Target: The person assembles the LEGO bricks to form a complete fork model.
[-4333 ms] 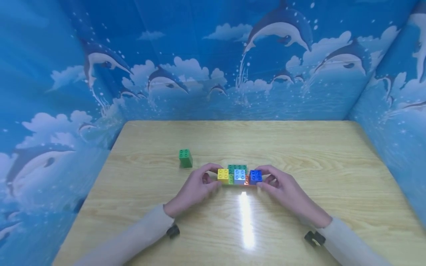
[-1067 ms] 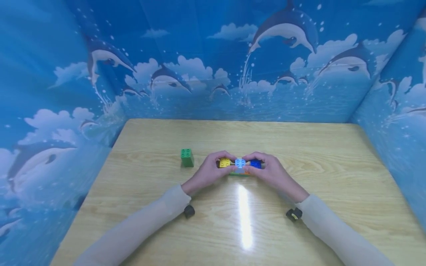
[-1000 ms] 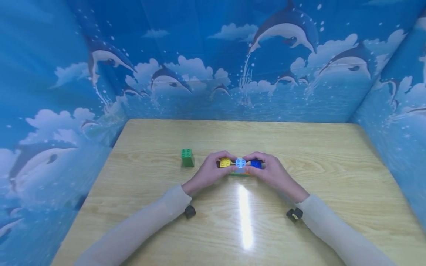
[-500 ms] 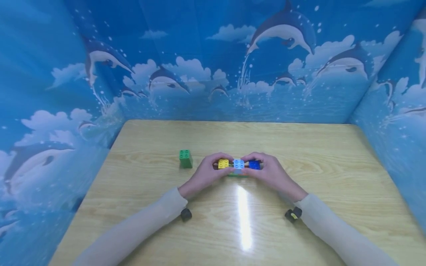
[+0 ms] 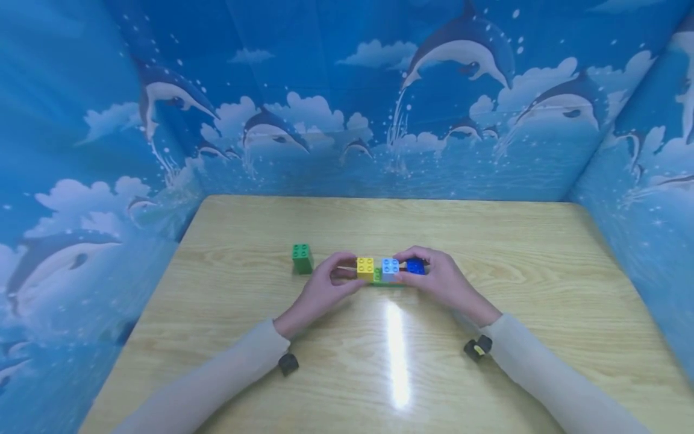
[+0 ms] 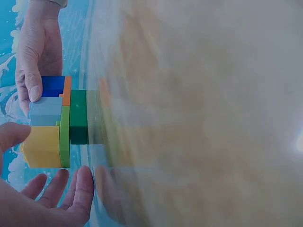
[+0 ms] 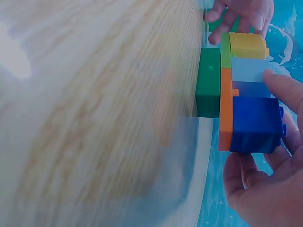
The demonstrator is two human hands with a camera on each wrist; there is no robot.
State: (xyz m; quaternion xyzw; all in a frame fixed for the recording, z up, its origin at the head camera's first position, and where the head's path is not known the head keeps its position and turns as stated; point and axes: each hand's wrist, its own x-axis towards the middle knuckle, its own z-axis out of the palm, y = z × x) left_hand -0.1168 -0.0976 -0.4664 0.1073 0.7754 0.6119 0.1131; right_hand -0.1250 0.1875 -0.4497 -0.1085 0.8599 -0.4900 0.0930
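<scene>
A toy block assembly stands on the table. Its dark green brick is at the bottom, carrying a lime green plate and an orange plate. Side by side on top sit a yellow brick, a light blue brick and a dark blue brick. My right hand pinches the light blue brick between thumb and finger, its palm beside the dark blue one. My left hand spreads thumb and fingers beside the yellow brick; contact there cannot be told.
A green brick stands upright on the wooden table, left of the assembly and beyond the left hand. Dolphin-printed blue cloth hangs behind and along both sides. A bright reflection lies in front of the assembly.
Both hands moved from the outer bricks inward to pinch the light blue brick. In the last half second the left hand has let go and drawn back leftward; the right hand stays.
</scene>
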